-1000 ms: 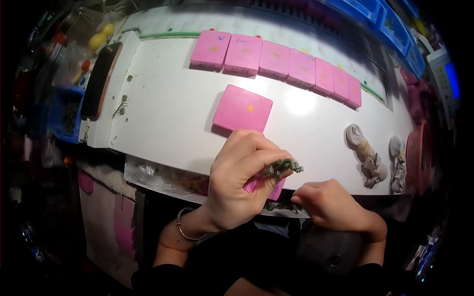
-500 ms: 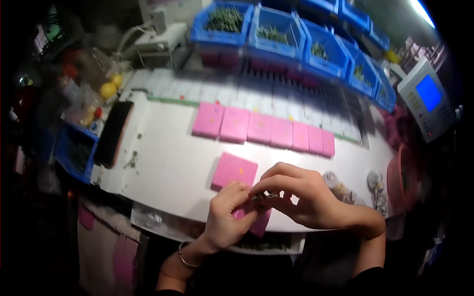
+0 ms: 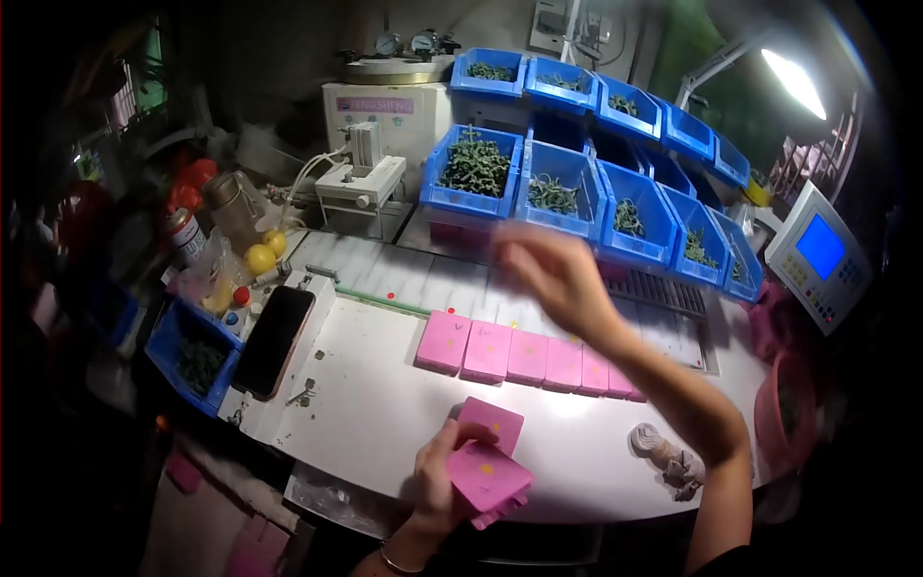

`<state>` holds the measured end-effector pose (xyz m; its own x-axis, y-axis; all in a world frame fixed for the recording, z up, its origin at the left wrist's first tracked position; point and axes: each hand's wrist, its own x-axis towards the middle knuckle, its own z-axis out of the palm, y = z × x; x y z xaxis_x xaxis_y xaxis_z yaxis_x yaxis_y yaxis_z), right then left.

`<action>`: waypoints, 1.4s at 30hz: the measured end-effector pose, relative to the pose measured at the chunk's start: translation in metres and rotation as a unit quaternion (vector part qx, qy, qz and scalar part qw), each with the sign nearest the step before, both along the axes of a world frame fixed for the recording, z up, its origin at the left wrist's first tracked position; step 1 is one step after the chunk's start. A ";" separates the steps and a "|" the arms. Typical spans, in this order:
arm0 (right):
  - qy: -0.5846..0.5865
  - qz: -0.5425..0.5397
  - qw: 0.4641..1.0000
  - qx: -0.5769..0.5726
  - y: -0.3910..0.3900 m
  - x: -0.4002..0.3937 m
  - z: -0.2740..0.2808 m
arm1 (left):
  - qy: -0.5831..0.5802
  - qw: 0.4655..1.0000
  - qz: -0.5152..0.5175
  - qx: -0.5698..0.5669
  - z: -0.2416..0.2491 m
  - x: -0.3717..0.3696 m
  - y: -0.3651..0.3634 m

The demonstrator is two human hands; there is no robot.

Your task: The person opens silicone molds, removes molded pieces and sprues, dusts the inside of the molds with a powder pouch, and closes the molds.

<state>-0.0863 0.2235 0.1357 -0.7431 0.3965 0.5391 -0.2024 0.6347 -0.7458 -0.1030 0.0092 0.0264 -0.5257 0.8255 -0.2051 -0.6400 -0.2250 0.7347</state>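
Note:
My left hand (image 3: 438,479) grips a pink rubber mould (image 3: 488,478), a squarish block with a yellow mark on its top face and a ragged lower edge. Just behind it on the white table lies another pink mould (image 3: 500,419), partly covered by my thumb and the held one. My right hand (image 3: 553,274) is raised over the back of the table, in front of the blue bins. Motion smears its fingers, so whether anything is in them does not show. The nearest bin (image 3: 598,188) holds thin green pieces.
A row of pink moulds (image 3: 488,352) crosses the table. Stacked blue bins with green pieces stand behind. At left are a phone (image 3: 276,341) and a blue bin (image 3: 164,332); at right, white gloves (image 3: 665,459), a pink basin (image 3: 775,413) and a control panel (image 3: 820,252).
My right hand has left the mould at my left hand and swung up and away towards the bins. The left hand still holds the mould, now top face up. The view has tilted upward.

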 end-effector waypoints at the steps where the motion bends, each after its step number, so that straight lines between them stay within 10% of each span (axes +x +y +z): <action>1: -0.051 0.005 0.998 0.034 -0.026 0.022 -0.010 | -0.074 0.997 -0.004 -0.008 -0.002 -0.003 -0.001; 4: -0.191 0.154 0.957 0.152 -0.084 0.086 -0.018 | -0.197 0.975 -0.099 0.003 -0.007 -0.008 0.008; 8: -0.138 0.050 0.979 0.140 -0.083 0.127 -0.037 | -0.068 0.964 -0.240 0.087 0.003 0.013 0.014; 11: -0.122 0.104 0.954 -0.255 -0.081 0.150 -0.039 | 0.159 0.944 -0.260 0.125 0.023 0.038 0.013; 13: -0.136 0.122 0.869 -0.460 -0.089 0.161 -0.047 | 0.140 0.962 -0.197 0.130 0.028 0.058 0.020; 16: -0.276 0.035 0.739 -0.613 -0.091 0.177 -0.047 | 0.049 0.910 -0.393 0.119 0.030 0.061 0.017; 19: -0.179 0.010 0.819 -0.546 -0.081 0.194 -0.073 | 0.064 0.892 -0.429 0.124 0.017 0.068 0.031; 21: -0.201 -0.107 0.973 -0.042 -0.065 0.232 -0.091 | 0.034 0.907 -0.402 0.124 0.012 0.071 0.037; 23: -0.285 -0.306 0.875 0.243 -0.061 0.254 -0.089 | 0.055 0.932 -0.339 0.115 0.009 0.065 0.039; 27: -0.409 -0.242 0.841 0.260 -0.062 0.288 -0.102 | 0.087 0.948 -0.296 0.076 -0.001 0.062 0.041; 33: -0.173 -0.182 0.950 0.189 -0.085 0.243 -0.071 | 0.119 0.957 -0.258 0.054 -0.011 0.073 0.049; 42: -0.230 -0.108 0.959 0.126 -0.087 0.224 -0.071 | 0.175 0.955 -0.229 0.066 -0.017 0.067 0.043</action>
<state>0.1381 0.1365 0.0651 -0.8400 0.4691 0.2725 0.2684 0.7959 -0.5428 -0.0361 0.0525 0.0097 -0.1205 0.9920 0.0380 -0.4137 -0.0850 0.9064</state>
